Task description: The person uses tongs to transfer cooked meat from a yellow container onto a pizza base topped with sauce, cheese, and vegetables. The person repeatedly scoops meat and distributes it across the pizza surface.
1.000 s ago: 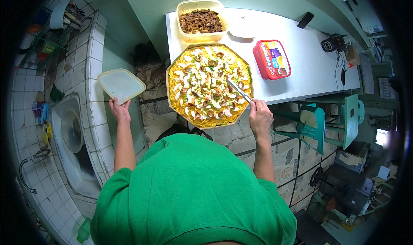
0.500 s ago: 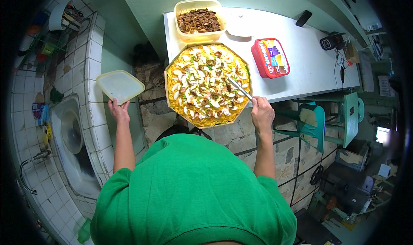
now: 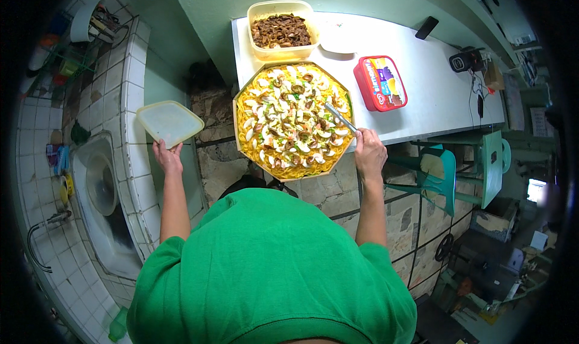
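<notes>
My left hand (image 3: pixel 169 156) grips the near edge of a translucent plastic lid with a pale yellow rim (image 3: pixel 169 122), holding it out beside the sink counter. In my right hand (image 3: pixel 370 153) are slim metal tongs (image 3: pixel 341 117), their tip over the right side of the noodles. The yellow noodles (image 3: pixel 259 155) fill an octagonal tray (image 3: pixel 236 127) and are strewn with white slices, brown pieces and bits of green. Part of the tray rests on the table's front-left end. Behind it stands a yellowish plastic container (image 3: pixel 256 48) of dark brown chopped food (image 3: pixel 282 30).
A red tub with a printed lid (image 3: pixel 381 83) sits right of the tray on the white table (image 3: pixel 443 96). Farther along are a black phone (image 3: pixel 426 28) and a small black device (image 3: pixel 464 60). A tiled sink (image 3: pixel 99 187) lies left; a green chair (image 3: pixel 443 178) stands right.
The tongs and my right hand have shifted slightly right. My left hand still holds the lid in nearly the same place. The whole view has moved a little.
</notes>
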Motion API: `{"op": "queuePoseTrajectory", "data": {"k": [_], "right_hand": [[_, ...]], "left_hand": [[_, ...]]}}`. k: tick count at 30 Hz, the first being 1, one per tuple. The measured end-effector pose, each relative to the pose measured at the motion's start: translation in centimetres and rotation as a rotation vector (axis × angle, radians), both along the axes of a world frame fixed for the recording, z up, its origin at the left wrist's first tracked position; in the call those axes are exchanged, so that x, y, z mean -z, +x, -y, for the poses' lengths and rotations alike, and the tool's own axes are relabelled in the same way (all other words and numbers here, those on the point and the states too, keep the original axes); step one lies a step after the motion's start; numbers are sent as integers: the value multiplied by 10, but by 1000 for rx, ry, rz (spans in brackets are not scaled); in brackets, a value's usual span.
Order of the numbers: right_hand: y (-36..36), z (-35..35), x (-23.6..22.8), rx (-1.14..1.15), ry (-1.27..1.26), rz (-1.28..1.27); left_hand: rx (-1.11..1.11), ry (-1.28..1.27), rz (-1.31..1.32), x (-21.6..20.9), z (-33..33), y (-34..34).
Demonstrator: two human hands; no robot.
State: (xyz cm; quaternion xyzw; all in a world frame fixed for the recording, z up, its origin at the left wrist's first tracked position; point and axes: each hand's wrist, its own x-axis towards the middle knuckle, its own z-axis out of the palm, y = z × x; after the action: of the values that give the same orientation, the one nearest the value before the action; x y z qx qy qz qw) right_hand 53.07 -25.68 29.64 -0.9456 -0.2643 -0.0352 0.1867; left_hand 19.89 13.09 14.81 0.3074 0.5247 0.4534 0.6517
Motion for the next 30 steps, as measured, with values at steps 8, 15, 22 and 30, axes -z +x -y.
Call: {"op": "queuePoseTrajectory", "data": {"k": [8,15,22,30], "right_hand": [[-7,-2,8,-47,-166,-44],[-5,-1,5,-39,-106,-16],[3,-2,2,-30,-66,19],[11,-6,9,1,-113,14]], "left_hand": [[-13,10,2,-2,-4,-1],[-3,11,4,0,-2,0],[-10,-1,6,0,-4,0],[-30,-25,-1,2,-4,-1]]}}
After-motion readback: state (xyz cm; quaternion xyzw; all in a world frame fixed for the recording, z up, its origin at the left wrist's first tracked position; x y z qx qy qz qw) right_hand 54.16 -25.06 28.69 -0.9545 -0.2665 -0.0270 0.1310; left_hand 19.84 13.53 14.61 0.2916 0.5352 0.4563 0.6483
